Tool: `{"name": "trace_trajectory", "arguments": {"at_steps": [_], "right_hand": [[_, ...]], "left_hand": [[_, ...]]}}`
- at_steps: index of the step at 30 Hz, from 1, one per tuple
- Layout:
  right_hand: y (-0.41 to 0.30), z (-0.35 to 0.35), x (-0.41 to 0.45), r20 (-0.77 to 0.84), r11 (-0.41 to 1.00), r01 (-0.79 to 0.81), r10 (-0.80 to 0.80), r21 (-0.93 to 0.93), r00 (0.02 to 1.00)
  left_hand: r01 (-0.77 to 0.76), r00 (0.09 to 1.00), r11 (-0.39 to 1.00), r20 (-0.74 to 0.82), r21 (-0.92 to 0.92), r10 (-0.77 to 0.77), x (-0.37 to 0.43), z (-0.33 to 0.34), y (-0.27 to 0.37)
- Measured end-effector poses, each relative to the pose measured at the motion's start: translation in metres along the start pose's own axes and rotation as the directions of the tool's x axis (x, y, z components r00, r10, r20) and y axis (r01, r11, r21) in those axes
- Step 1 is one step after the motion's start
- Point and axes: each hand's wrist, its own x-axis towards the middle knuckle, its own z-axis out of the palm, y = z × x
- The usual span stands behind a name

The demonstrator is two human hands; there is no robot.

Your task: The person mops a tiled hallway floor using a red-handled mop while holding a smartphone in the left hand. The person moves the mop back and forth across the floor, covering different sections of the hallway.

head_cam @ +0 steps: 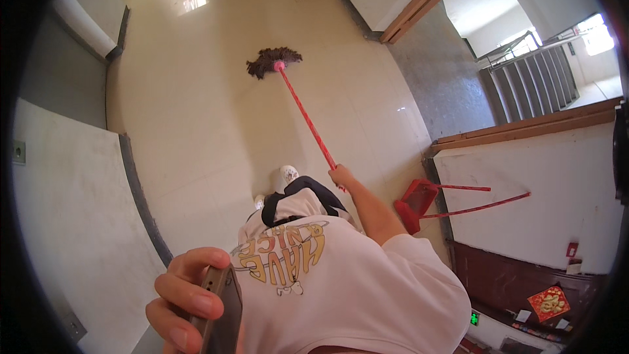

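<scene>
My right hand (pixel 341 175) grips the upper end of a red handle (pixel 308 120). The handle slopes away from me to a shaggy dark brown mop head (pixel 274 61) with a pink socket, which lies on the tiled floor. Close to the camera, my left hand (pixel 186 295) holds a phone (pixel 218 307) on edge, its dark screen side turned to the right. Part of that hand runs out below the picture.
Glossy beige floor tiles (pixel 196 83) stretch ahead between walls with dark skirting. A red dustpan (pixel 417 201) stands against the right wall, where two red sticks lean. Right of the hall, a doorway with a wooden frame (pixel 526 123) shows stairs (pixel 533 81).
</scene>
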Motion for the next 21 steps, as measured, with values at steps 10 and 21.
{"name": "trace_trajectory", "arguments": {"at_steps": [10, 21], "right_hand": [[0.009, 0.018, -0.019, -0.049, 1.0, -0.025, 0.026, 0.013, 0.998], [0.038, 0.059, -0.008, -0.084, 0.989, 0.028, -0.04, -0.142, 0.996]], "left_hand": [[-0.3, 0.94, 0.942, -0.123, 0.148, 0.319, 0.01, 0.012, 0.004], [-0.265, 0.946, 0.945, -0.139, 0.193, 0.294, -0.013, -0.008, 0.037]]}}
